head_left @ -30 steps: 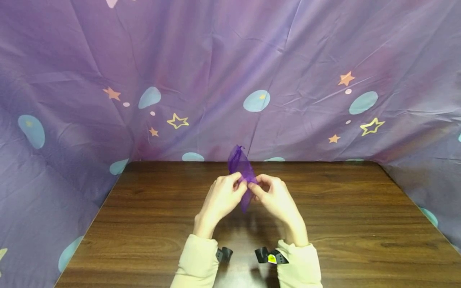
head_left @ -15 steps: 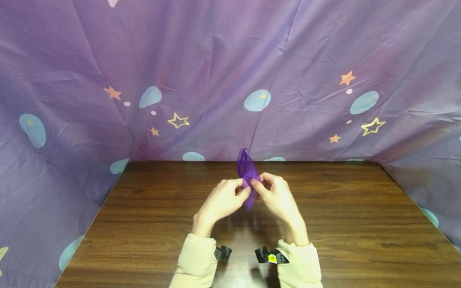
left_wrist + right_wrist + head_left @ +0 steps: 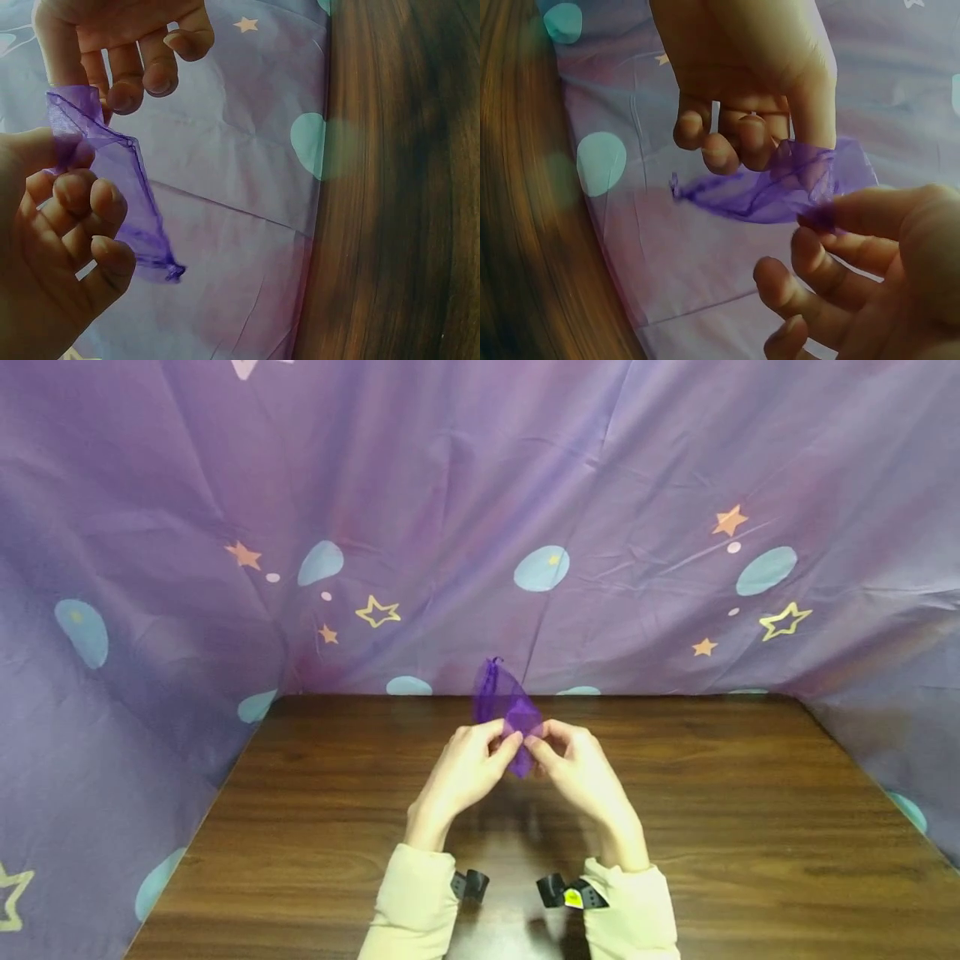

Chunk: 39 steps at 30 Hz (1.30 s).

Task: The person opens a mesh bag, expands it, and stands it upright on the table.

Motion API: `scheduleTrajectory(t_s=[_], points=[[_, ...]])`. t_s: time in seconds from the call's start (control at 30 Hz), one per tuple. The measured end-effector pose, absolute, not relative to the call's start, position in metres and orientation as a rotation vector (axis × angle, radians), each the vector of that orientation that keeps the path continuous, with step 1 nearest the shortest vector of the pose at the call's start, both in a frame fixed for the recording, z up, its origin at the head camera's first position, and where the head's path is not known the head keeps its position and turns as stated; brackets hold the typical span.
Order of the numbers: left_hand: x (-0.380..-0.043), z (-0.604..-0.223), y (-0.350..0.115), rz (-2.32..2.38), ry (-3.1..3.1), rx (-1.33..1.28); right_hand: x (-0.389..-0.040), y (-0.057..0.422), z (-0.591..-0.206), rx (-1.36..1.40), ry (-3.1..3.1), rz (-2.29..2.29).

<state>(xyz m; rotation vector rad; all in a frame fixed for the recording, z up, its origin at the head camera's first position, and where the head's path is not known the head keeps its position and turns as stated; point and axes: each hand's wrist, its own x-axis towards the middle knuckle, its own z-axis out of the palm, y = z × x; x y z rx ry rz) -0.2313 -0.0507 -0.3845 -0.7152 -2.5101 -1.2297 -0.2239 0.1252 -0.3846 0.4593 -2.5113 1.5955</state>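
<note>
A sheer purple organza pouch is held up above the table between both hands. My left hand pinches its near part between thumb and index finger. From the other side my right hand pinches it close by, thumb and fingertip at the fabric. In the left wrist view the pouch shows dark stitched seams and a knotted tip pointing away from the hands. The same gathered tip of the pouch points left in the right wrist view. Both hands' other fingers are loosely curled. Some fingertips lie behind or under the see-through fabric.
A dark wood-grain table lies beneath the hands. Behind it and at the sides hangs a purple curtain printed with stars and blue ovals. Black wrist camera mounts stick out from the pale sleeves.
The pouch's tip has swung a little left and its upper part has spread out. Its lower end hangs less far down. Both hands still hold it, with small finger shifts.
</note>
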Motion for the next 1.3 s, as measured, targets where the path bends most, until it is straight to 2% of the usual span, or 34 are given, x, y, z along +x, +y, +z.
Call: scheduleTrajectory(t_s=[0.5,0.93,1.3], points=[[-0.2311,-0.3851,-0.0501,-1.180,-2.463,-0.531,-0.2241,0.1201,-0.3837,0.341,-2.442,1.487],[-0.2311,-0.3849,-0.0465,-1.474,-2.592,-0.805,-0.2262,0.1233,-0.3837,0.317,-2.360,1.494],[-0.2308,-0.3834,-0.0455,-1.162,-2.515,-0.568,-0.2235,0.1212,-0.3803,0.269,-2.351,1.470]])
